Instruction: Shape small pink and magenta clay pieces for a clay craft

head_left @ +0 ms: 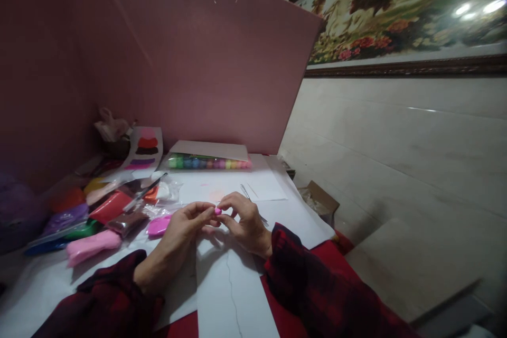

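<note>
Two hands share one small pink lump [218, 211]: left hand [182, 226] and right hand [247, 226] each have grip closed on it, pinched at fingertips. Lump sits above white paper strip [214, 290] with wavy line; bright pink packet [158, 226] lies beside left hand. Best handled, by judgement, with light, even pinch and small turns, both sides pressing alike; hard squeeze could flatten seemingly soft lump, slack hold could drop it.
</note>
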A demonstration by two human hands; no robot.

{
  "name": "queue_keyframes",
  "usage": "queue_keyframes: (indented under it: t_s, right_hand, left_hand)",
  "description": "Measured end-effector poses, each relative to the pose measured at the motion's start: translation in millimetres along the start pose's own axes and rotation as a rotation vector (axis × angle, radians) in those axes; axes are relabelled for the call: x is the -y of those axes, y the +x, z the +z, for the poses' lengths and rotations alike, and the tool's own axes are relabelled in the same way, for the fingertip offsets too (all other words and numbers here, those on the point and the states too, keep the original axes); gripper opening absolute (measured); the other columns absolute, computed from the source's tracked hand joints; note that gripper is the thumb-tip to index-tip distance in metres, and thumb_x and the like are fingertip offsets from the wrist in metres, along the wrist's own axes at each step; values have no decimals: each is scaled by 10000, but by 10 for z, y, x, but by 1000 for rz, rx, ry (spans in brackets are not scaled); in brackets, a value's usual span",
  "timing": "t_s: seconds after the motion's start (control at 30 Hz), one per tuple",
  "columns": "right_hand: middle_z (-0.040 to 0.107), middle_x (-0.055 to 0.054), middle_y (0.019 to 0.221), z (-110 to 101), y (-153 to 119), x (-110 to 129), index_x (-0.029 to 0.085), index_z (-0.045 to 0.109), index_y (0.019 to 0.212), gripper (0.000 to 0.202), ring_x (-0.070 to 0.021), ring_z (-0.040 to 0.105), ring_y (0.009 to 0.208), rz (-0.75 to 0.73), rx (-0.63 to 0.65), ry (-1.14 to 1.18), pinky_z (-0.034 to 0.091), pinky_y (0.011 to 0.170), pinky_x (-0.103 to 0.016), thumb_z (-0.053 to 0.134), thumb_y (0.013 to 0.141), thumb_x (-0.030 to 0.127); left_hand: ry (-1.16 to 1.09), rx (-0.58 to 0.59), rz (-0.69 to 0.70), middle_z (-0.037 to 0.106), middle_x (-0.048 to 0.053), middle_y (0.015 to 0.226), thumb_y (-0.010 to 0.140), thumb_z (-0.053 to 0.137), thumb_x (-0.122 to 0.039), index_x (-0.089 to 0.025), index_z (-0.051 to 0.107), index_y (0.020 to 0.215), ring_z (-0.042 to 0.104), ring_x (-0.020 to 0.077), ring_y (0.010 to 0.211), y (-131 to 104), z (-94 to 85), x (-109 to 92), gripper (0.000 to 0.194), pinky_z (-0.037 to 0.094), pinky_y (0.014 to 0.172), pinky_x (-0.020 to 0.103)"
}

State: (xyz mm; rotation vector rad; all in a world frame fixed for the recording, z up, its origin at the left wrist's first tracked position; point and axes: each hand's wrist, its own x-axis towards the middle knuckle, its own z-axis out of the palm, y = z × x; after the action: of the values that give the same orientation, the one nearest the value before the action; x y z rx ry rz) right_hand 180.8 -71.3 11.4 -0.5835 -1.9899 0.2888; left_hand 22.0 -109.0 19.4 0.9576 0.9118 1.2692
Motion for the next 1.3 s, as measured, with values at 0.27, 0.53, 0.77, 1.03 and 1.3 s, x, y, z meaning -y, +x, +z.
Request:
queue_keyframes:
  t_s: [0.27,0.53,0.77,1.03,1.3]
  right_hand:
    - [606,-47,825,-12,9,1,187,598,870,59,-164,558,761,2,33,-17,469,615,-269,616,847,239]
    - [607,-35,790,-17,7,7,179,596,888,52,-151,560,723,-11,84,14,471,631,-272,603,854,218]
    - [606,-22,745,-27,10,31,179,610,844,34,-135,549,662,35,107,38,458,633,-268,612,850,213]
    - [635,-12,718,0,17,54,166,632,788,92,-122,561,649,216,30,199,459,630,-254,626,838,243]
    - [603,-2,698,30,22,12,158,608,802,132,-106,555,563,450,15,507,482,527,-240,629,810,288]
  left_hand:
    - [2,-19,5,658,40,689,645,813,-338,-124,701,759,571,118,623,8,-22,7,267,439,601,216]
    - [4,-27,-1,622,16,609,615,826,-326,-115,697,725,514,90,540,-8,7,-14,271,391,531,193]
    - [26,-52,36,613,10,556,583,834,-277,-123,693,694,509,97,519,8,-22,4,236,392,536,213]
    - [51,-97,83,653,12,660,585,841,-248,-129,705,777,543,103,592,40,-38,5,264,417,594,219]
    - [104,-159,142,633,7,584,570,838,-271,-130,701,703,524,103,545,24,-27,-8,237,395,532,213]
